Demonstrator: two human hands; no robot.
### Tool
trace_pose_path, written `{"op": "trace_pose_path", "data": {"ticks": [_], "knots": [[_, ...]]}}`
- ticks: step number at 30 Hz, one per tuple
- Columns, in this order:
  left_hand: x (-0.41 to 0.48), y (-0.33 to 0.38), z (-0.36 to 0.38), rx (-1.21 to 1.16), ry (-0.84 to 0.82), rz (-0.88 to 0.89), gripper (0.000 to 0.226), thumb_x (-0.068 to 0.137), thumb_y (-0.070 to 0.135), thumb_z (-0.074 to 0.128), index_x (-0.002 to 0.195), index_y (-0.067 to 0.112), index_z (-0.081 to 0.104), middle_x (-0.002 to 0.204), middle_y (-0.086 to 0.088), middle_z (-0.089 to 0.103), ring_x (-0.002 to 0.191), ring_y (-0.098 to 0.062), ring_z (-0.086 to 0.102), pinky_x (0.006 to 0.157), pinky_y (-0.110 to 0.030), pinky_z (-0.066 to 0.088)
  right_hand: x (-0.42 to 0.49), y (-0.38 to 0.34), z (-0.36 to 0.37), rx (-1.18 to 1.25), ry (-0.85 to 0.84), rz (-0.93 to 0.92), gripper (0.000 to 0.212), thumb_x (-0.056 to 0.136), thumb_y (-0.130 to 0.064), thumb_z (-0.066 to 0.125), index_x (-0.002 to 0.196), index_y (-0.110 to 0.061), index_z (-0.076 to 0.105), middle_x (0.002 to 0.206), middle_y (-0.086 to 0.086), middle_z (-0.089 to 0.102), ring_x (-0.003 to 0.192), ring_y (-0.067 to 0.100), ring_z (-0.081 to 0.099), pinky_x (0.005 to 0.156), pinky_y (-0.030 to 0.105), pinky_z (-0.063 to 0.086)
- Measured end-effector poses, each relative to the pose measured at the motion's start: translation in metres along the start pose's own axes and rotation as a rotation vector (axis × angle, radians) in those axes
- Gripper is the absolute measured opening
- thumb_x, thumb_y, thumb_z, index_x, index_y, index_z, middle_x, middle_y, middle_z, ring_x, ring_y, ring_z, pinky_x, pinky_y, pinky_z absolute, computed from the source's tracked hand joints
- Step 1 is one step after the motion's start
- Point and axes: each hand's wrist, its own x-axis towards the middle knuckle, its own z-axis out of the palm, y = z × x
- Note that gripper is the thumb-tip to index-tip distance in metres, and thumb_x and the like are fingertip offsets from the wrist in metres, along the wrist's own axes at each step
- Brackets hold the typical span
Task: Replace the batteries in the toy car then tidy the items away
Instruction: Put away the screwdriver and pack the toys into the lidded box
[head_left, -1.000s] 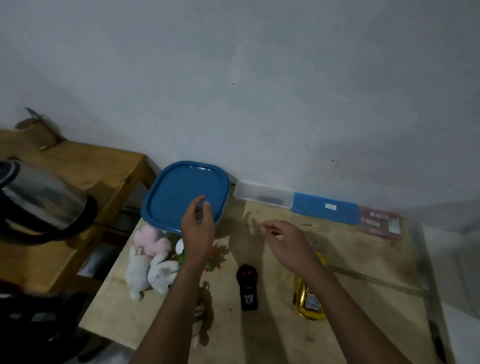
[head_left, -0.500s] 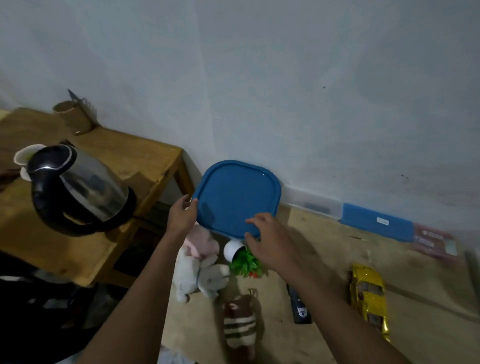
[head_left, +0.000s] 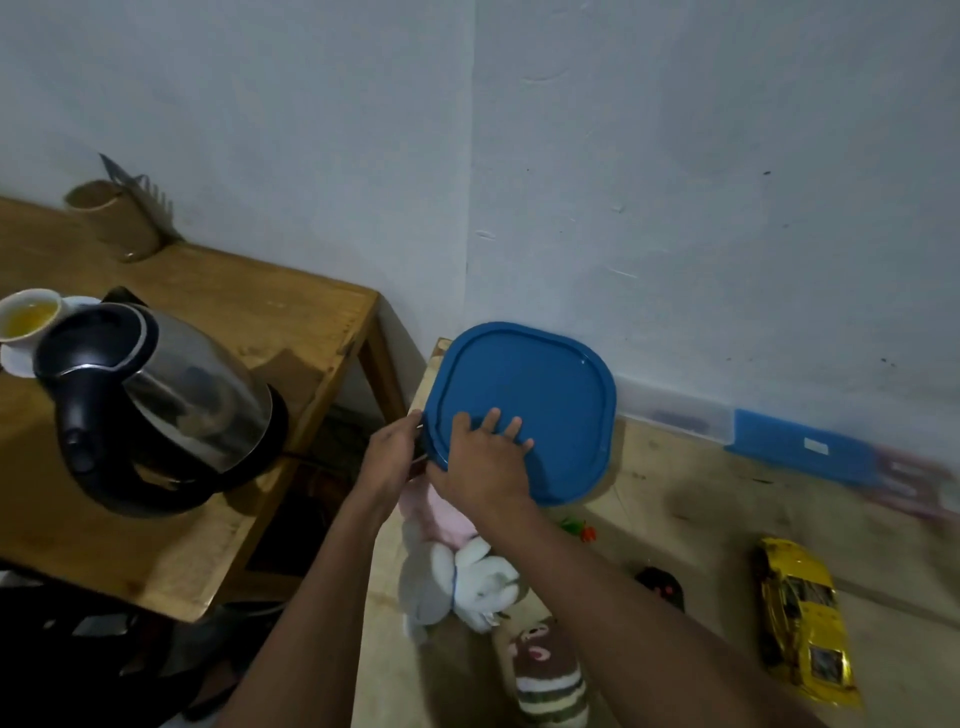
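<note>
A square blue lid (head_left: 535, 400) covers a container at the back left of the low table, near the wall. My left hand (head_left: 390, 453) grips the lid's left edge with curled fingers. My right hand (head_left: 480, 460) lies flat on top of the lid's near-left corner, fingers spread. The yellow toy car (head_left: 802, 621) rests on the table far to the right, away from both hands. The black remote control (head_left: 661, 586) lies beside my right forearm, which partly hides it.
Plush toys (head_left: 457, 577) and a striped soft toy (head_left: 548, 675) lie under my arms. A steel kettle (head_left: 166, 400) and a cup of yellow liquid (head_left: 28, 319) stand on the higher wooden table (head_left: 291, 317) at left. Flat blue and clear boxes (head_left: 800, 444) line the wall.
My view has swung left. My right hand has slid up from the lid's front edge onto its top, and my left hand has closed further round the lid's left edge.
</note>
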Motion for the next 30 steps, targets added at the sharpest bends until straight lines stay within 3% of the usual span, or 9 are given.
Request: {"op": "trace_pose_path", "data": {"ticks": [6,9,10,12,14,17,24,28,30], "knots": [[0.001,0.000,-0.003,0.002,-0.034,-0.003,0.039,0.106,0.035,0.038,0.121,0.014,0.068,0.112,-0.009,0.073,0.108,-0.023,0.068,0.096,-0.042,0.055,0.003,-0.005,-0.015,0.011,-0.043,-0.003,0.069,0.093,-0.051,0.048,0.143,-0.009,0.029,0.149,0.032,0.028,0.138,0.057,0.016,0.106,0.068,0.024],[0.003,-0.003,-0.002,-0.007,-0.034,0.006,0.037,0.104,0.031,0.044,0.107,0.008,0.072,0.104,-0.016,0.074,0.103,-0.027,0.070,0.094,-0.046,0.057,0.004,0.000,-0.021,0.033,-0.019,-0.065,0.053,0.087,-0.051,0.050,0.119,-0.010,0.052,0.127,0.025,0.053,0.130,0.050,0.036,0.105,0.064,0.033],[0.003,-0.004,-0.002,-0.010,-0.036,0.013,0.036,0.103,0.030,0.046,0.105,0.005,0.072,0.103,-0.020,0.073,0.102,-0.029,0.070,0.093,-0.047,0.056,0.002,0.001,-0.026,0.060,0.022,-0.098,0.044,0.084,-0.051,0.051,0.102,-0.011,0.057,0.111,0.021,0.061,0.121,0.046,0.047,0.101,0.059,0.038],[0.001,-0.006,0.000,-0.015,-0.047,0.051,0.034,0.101,0.028,0.051,0.103,0.002,0.073,0.100,-0.023,0.072,0.097,-0.030,0.070,0.087,-0.044,0.057,-0.002,0.006,-0.036,0.147,0.115,-0.143,0.037,0.080,-0.050,0.054,0.072,-0.014,0.050,0.078,0.009,0.059,0.088,0.032,0.059,0.077,0.041,0.046],[-0.002,-0.007,0.003,-0.043,-0.049,0.081,0.031,0.101,0.024,0.052,0.105,0.002,0.073,0.099,-0.021,0.074,0.095,-0.027,0.070,0.085,-0.041,0.057,-0.010,0.010,-0.048,0.205,0.196,-0.177,0.039,0.079,-0.048,0.057,0.062,-0.016,0.043,0.061,0.002,0.051,0.064,0.023,0.054,0.057,0.033,0.037],[-0.004,-0.011,0.009,-0.053,-0.004,0.113,0.026,0.102,0.020,0.054,0.108,0.006,0.074,0.099,-0.019,0.075,0.099,-0.033,0.072,0.087,-0.043,0.057,-0.026,0.014,-0.070,0.218,0.291,-0.194,0.036,0.079,-0.050,0.058,0.068,-0.019,0.044,0.060,-0.004,0.047,0.058,0.018,0.048,0.052,0.032,0.031],[-0.014,-0.007,0.024,0.036,0.161,0.147,0.030,0.104,0.032,0.049,0.081,0.024,0.067,0.090,-0.009,0.068,0.093,-0.025,0.066,0.088,-0.041,0.055,-0.079,0.069,-0.120,0.359,0.582,-0.038,0.012,0.093,-0.031,0.056,0.093,-0.029,0.044,0.080,-0.010,0.060,0.068,0.016,0.058,0.064,0.032,0.047],[-0.018,-0.008,0.030,0.064,0.206,0.174,0.028,0.105,0.033,0.047,0.096,0.015,0.067,0.092,-0.003,0.064,0.100,-0.025,0.063,0.091,-0.041,0.054,-0.122,0.111,-0.120,0.634,0.765,-0.024,0.012,0.098,-0.029,0.054,0.100,-0.026,0.043,0.082,-0.014,0.054,0.075,0.004,0.058,0.059,0.019,0.046],[-0.020,-0.008,0.032,0.077,0.228,0.192,0.027,0.105,0.032,0.046,0.099,0.015,0.065,0.093,-0.002,0.063,0.102,-0.024,0.061,0.089,-0.037,0.052,-0.137,0.130,-0.106,0.622,0.834,-0.022,0.013,0.097,-0.027,0.055,0.101,-0.025,0.043,0.082,-0.014,0.053,0.074,0.005,0.059,0.057,0.020,0.050]]}}
